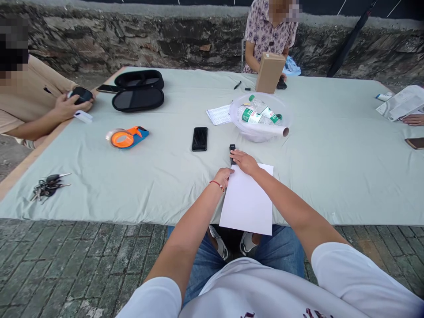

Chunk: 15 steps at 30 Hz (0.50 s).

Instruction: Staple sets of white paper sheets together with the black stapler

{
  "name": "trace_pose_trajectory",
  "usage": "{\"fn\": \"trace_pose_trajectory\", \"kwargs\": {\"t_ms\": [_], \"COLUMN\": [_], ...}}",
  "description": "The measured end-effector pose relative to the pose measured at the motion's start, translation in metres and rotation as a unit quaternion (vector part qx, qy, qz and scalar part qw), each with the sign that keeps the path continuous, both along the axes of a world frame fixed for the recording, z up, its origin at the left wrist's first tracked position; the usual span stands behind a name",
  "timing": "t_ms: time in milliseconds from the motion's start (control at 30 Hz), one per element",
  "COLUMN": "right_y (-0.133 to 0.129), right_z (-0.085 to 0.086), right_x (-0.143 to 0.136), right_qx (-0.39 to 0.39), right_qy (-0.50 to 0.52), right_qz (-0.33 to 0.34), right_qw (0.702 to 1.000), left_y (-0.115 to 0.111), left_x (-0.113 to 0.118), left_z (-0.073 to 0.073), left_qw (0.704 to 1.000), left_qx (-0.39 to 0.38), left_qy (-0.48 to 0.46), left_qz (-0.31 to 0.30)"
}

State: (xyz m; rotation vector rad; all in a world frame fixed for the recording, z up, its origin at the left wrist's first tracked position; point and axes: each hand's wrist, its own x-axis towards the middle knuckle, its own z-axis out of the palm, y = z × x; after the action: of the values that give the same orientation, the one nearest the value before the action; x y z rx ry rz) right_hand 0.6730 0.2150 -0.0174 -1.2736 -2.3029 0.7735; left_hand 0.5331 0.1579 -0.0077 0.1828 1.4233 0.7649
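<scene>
White paper lies at the table's front edge, its lower part sticking out over the edge. A black stapler sits at the paper's upper left corner. My right hand rests over the stapler and the paper's top edge, fingers pointing left. At the paper's left edge, just below the stapler, my left hand has its fingers closed on the paper near that corner. The stapler's lower end is partly hidden by my hands.
A black phone, an orange and blue tape dispenser and keys lie to the left. Ahead stand a plastic basin holding bottles and a cardboard box. People sit at the left, far side and right.
</scene>
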Motion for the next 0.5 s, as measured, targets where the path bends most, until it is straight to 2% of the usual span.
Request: {"fn": "trace_pose_trajectory", "kwargs": {"t_ms": [133,200,267,400,467,500], "right_y": [0.010,0.009,-0.001,-0.052,-0.087,-0.106], "right_z": [0.015,0.022,0.023,0.008,0.000,-0.003], "right_x": [0.003,0.013,0.031,0.085,0.110,0.119], "right_qx": [-0.028,-0.033,-0.027,-0.044,-0.088,-0.110], "right_qy": [0.047,0.101,0.159,0.203,0.207,0.221], "right_qz": [-0.011,-0.068,-0.160,-0.334,-0.382,-0.382], "right_qw": [0.998,0.992,0.974,0.919,0.897,0.890], "left_y": [-0.004,-0.012,-0.024,-0.059,-0.078,-0.087], "left_x": [0.000,-0.002,-0.006,-0.020,-0.028,-0.031], "left_z": [0.004,0.008,0.013,0.022,0.024,0.025], "left_qw": [1.000,1.000,0.999,0.997,0.990,0.986], "left_qx": [0.006,0.019,0.036,0.078,0.134,0.156], "left_qy": [0.000,-0.001,-0.006,-0.022,-0.046,-0.058], "left_qz": [0.004,0.007,0.010,0.016,0.026,0.031]}}
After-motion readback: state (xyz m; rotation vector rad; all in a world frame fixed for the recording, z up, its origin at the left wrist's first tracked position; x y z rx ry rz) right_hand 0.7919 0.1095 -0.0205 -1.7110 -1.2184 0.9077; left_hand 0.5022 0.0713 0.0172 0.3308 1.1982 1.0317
